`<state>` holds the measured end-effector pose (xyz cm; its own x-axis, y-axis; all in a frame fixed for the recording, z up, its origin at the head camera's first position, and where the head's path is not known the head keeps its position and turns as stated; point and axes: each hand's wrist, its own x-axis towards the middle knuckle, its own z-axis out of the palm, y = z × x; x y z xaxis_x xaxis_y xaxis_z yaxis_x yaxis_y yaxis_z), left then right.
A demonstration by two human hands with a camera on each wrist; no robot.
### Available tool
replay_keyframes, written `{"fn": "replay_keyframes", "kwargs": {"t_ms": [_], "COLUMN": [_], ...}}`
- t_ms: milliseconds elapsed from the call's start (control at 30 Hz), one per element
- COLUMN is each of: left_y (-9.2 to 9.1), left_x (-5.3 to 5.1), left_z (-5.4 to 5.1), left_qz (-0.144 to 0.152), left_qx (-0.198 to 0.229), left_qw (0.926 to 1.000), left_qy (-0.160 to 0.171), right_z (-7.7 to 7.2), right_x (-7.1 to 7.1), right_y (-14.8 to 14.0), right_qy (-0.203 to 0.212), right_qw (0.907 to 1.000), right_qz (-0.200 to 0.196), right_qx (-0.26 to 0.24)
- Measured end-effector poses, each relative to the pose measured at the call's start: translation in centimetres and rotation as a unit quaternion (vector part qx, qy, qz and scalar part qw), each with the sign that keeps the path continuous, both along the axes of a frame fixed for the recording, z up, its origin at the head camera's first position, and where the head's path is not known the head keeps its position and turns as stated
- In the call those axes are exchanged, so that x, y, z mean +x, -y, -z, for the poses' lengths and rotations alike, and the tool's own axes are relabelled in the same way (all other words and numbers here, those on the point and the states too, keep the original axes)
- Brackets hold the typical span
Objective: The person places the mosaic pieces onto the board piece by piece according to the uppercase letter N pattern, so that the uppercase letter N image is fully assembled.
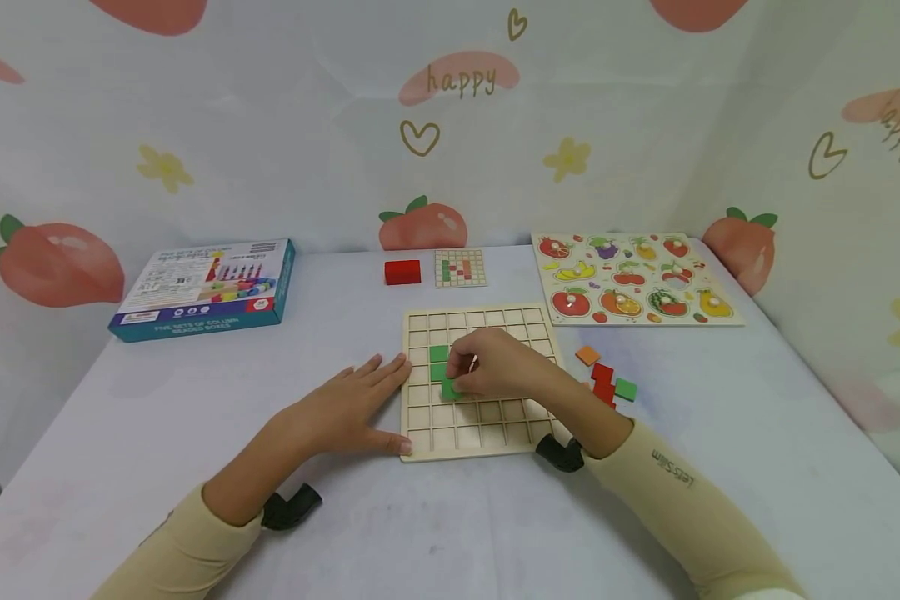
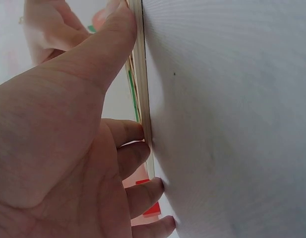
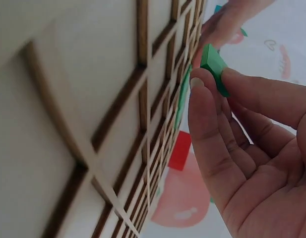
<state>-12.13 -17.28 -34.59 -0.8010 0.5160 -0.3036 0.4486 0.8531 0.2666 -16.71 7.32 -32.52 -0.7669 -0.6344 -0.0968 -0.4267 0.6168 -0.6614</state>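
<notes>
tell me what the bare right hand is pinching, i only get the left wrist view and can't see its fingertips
Observer: The bare right hand pinches a small, flat, square green tile.
Operator: are any set in the pale square wooden grid board, i just see a green edge
Observer: Two set green tiles show in the head view; the hand may hide others.
Operator: any loose tiles on the table's right side
Observer: Yes, flat red tiles lie right of the board, between an orange tile and a loose green tile.
</notes>
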Motion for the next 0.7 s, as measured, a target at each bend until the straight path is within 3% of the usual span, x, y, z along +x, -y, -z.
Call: {"fn": "replay_keyframes", "kwargs": {"t_ms": [333, 700], "left_y": [0.1, 0.1], "left_x": [0.0, 0.1], "left_z": [0.1, -0.1], "left_qz": [0.001, 0.008], "left_qx": [0.005, 0.006], "left_qw": [1.0000, 0.9999], "left_qy": [-0.002, -0.003], "right_z": [0.5, 0.1], "right_x": [-0.4, 0.0], "right_y": [1.6, 2.3], "right_qy": [-0.031, -0.032], "right_qw": [0.9991, 0.9967], "right_qz": [0.001, -0.003], "right_qx": [0.029, 0.074]}}
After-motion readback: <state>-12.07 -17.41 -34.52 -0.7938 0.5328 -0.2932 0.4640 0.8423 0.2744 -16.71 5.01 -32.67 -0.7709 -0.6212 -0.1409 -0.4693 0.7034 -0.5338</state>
